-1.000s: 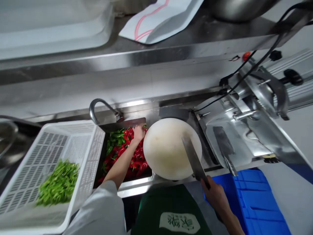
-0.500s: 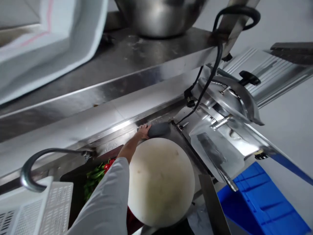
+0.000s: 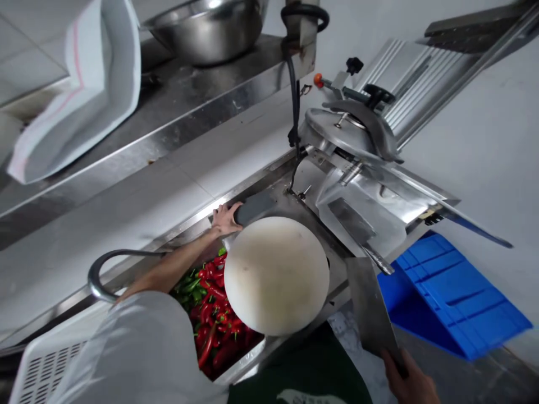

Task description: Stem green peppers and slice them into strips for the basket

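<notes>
My left hand [image 3: 226,219] reaches past the round white cutting board [image 3: 278,275] to the steel counter's back edge. Its thumb and fingers curve round the near end of a long dark grey block [image 3: 256,205], perhaps a sharpening stone, lying behind the board. At the lower right my right hand [image 3: 406,376] is closed on the dark handle of a cleaver [image 3: 366,300]. The broad blade points up and away, right of the board. Below my left forearm, red chili peppers [image 3: 214,314] and green peppers [image 3: 191,289] fill a basin, partly hidden by my sleeve and the board.
A metal slicing machine [image 3: 349,151] stands right of the board, its black cable running up to the shelf. Beneath it is a blue crate [image 3: 458,297]. Along the shelf [image 3: 181,106] are a steel bowl [image 3: 210,31] and a white sack [image 3: 92,90]. A curved faucet [image 3: 99,278] and white basket [image 3: 54,359] are left.
The view has swung, bringing more of the red peppers and my right hand with the cleaver's handle into sight. My left hand stays at the grey block's end, its fingers spread wider.
</notes>
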{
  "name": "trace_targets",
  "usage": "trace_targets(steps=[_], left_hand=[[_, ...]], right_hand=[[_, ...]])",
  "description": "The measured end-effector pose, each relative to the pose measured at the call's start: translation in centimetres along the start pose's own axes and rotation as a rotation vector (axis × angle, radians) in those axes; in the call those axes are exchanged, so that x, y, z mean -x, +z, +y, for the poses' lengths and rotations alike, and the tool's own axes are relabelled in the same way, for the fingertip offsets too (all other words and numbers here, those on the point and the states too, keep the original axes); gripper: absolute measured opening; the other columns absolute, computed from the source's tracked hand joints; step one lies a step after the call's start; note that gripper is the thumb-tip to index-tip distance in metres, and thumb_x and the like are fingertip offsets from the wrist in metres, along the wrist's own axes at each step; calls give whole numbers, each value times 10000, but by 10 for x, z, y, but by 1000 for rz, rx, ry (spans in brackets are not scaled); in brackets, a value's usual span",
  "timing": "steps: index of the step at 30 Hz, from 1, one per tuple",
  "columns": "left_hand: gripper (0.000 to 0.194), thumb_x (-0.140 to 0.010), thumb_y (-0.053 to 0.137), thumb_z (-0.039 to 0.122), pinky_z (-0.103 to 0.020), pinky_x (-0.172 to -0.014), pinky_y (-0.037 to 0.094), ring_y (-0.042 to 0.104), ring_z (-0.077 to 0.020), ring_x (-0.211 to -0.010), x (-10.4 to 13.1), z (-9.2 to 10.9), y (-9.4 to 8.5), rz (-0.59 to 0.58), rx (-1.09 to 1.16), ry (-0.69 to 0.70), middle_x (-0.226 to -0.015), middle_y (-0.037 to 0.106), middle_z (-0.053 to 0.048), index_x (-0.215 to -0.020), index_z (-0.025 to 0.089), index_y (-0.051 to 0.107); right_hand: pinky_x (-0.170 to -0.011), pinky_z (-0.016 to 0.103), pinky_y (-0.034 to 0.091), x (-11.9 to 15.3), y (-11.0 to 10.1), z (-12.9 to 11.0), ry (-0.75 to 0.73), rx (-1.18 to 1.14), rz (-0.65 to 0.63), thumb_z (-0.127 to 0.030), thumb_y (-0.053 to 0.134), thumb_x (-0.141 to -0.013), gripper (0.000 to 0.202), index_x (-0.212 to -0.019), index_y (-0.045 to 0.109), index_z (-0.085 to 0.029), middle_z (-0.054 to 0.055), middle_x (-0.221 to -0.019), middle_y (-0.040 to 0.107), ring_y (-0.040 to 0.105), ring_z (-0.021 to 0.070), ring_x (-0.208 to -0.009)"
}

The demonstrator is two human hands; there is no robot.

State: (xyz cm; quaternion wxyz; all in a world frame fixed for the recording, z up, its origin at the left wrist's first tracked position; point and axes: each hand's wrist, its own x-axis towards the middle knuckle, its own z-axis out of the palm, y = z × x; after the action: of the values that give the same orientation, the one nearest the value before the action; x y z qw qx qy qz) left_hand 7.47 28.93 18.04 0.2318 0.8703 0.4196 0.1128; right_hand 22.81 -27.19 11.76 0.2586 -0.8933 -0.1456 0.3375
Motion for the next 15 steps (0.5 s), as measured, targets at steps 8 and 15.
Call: trace_targets(steps=[8, 15], left_hand=[[823, -633, 788, 472, -503, -981, 423, 498, -359, -1208, 187, 63, 102, 50, -85, -735, -1211, 556, -103, -1356, 319, 425], [734, -776, 651, 418, -560, -990, 398, 485, -385, -1220, 248, 107, 123, 176, -4, -774, -1260, 510, -176, -1427, 238, 363]], right_hand=[[-423, 312, 400, -20, 6, -34, -159, -146, 37, -632, 443, -736, 372, -599, 418, -287, 23, -449, 566, 539, 198, -399], [-376, 289, 376, -29, 43, -83, -180, -320, -176, -631, 524, -772, 412, -581, 424, -280, -11, -358, 501, 482, 175, -327]])
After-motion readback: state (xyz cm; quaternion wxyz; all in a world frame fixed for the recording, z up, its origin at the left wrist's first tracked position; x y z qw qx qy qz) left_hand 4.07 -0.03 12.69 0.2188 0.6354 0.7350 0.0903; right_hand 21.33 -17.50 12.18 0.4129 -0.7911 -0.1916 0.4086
